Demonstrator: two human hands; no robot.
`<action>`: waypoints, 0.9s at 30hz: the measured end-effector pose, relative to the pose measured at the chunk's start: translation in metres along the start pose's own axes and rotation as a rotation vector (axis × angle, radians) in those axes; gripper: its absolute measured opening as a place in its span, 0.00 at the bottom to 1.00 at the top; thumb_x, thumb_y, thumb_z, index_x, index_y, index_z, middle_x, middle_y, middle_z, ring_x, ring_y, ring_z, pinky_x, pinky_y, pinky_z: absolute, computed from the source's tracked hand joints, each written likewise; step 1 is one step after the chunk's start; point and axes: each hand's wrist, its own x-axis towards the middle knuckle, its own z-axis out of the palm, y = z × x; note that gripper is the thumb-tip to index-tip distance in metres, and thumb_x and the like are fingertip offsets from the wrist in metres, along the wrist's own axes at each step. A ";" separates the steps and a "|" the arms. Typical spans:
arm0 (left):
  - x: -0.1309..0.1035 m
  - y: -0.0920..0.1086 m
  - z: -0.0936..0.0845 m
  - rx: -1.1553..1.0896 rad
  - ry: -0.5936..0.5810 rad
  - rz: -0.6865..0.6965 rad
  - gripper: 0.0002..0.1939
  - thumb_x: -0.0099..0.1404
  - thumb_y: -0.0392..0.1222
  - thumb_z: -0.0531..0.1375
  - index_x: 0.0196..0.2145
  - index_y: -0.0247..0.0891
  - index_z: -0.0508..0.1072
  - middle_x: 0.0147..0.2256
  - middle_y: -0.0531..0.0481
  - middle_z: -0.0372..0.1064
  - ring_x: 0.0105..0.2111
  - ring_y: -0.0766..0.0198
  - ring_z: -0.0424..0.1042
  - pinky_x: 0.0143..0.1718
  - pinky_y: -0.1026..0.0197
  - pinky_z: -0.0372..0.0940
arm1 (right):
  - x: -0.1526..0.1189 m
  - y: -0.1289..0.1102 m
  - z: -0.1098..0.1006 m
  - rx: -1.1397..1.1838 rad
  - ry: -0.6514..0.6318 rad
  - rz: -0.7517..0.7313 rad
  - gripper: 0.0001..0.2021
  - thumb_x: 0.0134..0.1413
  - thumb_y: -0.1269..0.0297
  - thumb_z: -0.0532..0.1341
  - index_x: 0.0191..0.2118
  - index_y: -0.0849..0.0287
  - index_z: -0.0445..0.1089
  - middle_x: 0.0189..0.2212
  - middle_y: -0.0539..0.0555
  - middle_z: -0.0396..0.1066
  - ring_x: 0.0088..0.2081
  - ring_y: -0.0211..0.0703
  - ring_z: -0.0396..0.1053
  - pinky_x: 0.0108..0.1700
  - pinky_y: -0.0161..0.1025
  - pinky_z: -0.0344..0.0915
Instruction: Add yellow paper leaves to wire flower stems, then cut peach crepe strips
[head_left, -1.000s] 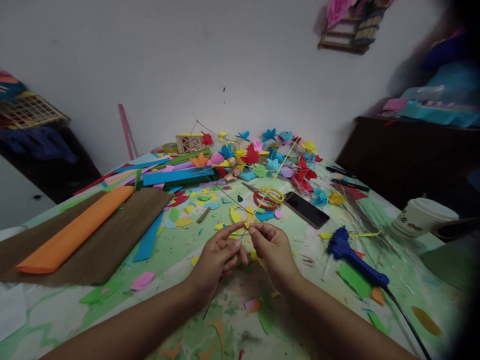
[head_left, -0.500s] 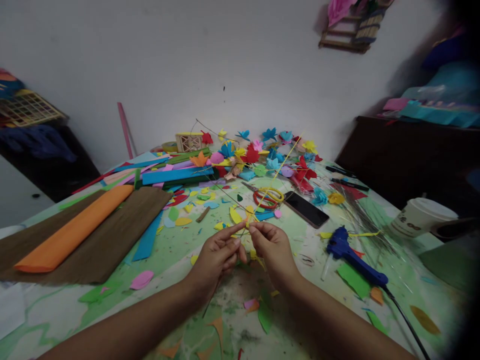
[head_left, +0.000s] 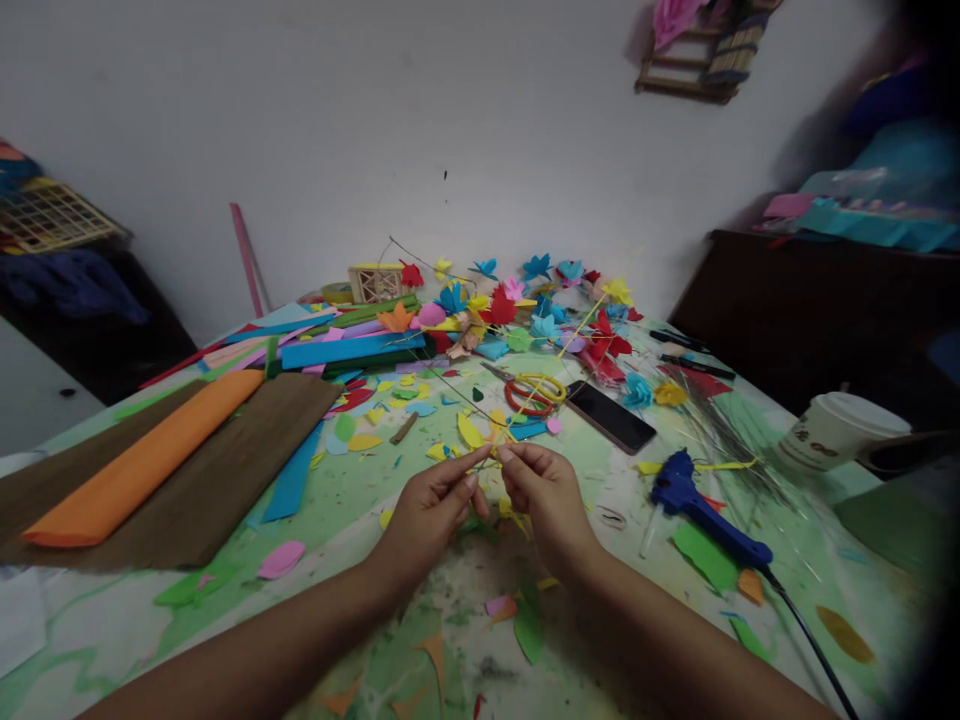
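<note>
Pinched strip (head_left: 581, 327) at its near end between fingertips of left hand (head_left: 427, 515) and right hand (head_left: 551, 500), nearer the latter, with long axis slanting forward-right from the grip.

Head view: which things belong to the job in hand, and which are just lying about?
In the job:
left hand and right hand, at the yellow strip
probably scissors, glue gun, paper flowers

Apparently just lying about:
phone
lidded cup
</note>
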 end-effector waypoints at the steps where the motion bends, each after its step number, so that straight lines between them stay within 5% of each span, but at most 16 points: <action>1: 0.000 0.000 0.000 0.047 0.011 0.020 0.23 0.61 0.43 0.57 0.54 0.38 0.68 0.21 0.54 0.64 0.15 0.75 0.49 0.17 0.69 0.46 | 0.000 -0.001 0.000 0.003 -0.006 -0.002 0.14 0.44 0.54 0.64 0.25 0.62 0.67 0.14 0.42 0.53 0.17 0.29 0.44 0.19 0.32 0.40; 11: -0.005 0.004 -0.002 0.451 0.065 0.276 0.18 0.62 0.38 0.55 0.49 0.42 0.73 0.25 0.53 0.69 0.29 0.64 0.68 0.37 0.63 0.61 | 0.000 -0.005 0.001 -0.019 0.012 0.006 0.14 0.39 0.55 0.66 0.25 0.62 0.69 0.14 0.42 0.52 0.17 0.29 0.43 0.18 0.32 0.40; 27: -0.007 0.002 -0.001 0.445 0.059 0.228 0.20 0.63 0.43 0.54 0.54 0.41 0.67 0.24 0.53 0.69 0.24 0.66 0.64 0.29 0.66 0.58 | 0.001 -0.006 0.003 -0.104 0.097 -0.019 0.10 0.38 0.59 0.64 0.24 0.61 0.70 0.16 0.46 0.62 0.17 0.31 0.51 0.19 0.31 0.48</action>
